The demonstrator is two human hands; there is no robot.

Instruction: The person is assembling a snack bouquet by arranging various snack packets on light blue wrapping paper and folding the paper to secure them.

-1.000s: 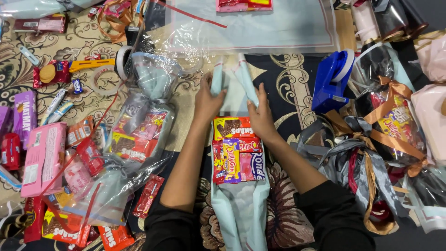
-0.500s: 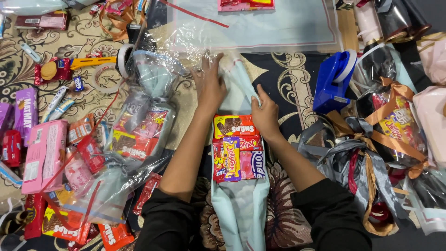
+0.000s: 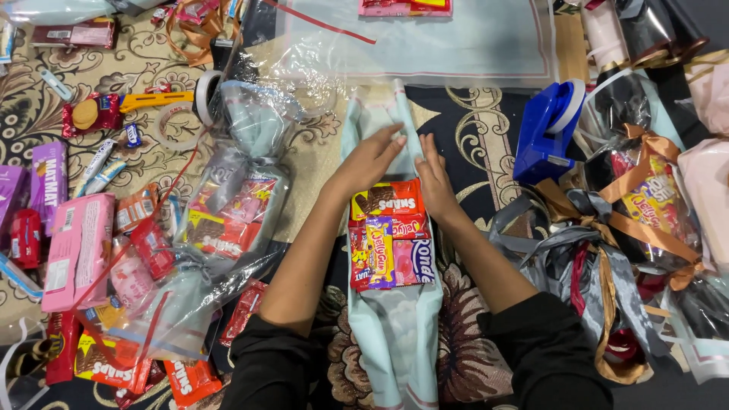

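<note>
Both hands lie flat and spread, pinching nothing, palms down on a pale blue cellophane wrap [image 3: 395, 334] laid lengthwise on the patterned carpet [image 3: 114, 53]. At nine o'clock from them sits a pink box [image 3: 76, 247] among loose snack packets, and nearer in a finished clear gift bag of sweets [image 3: 220, 220] with its neck gathered. Left hand [image 3: 372, 161] presses the wrap's upper part, fingers aimed toward one o'clock. Right hand [image 3: 434, 178] rests just beside it, fingers toward twelve, the two nearly touching over the fold. At six o'clock from the hands a stack of candy packets [image 3: 389, 231] lies inside the wrap. At two o'clock stands a blue tape dispenser [image 3: 548, 129]; at three o'clock, bags tied with brown ribbon [image 3: 638, 220].
</note>
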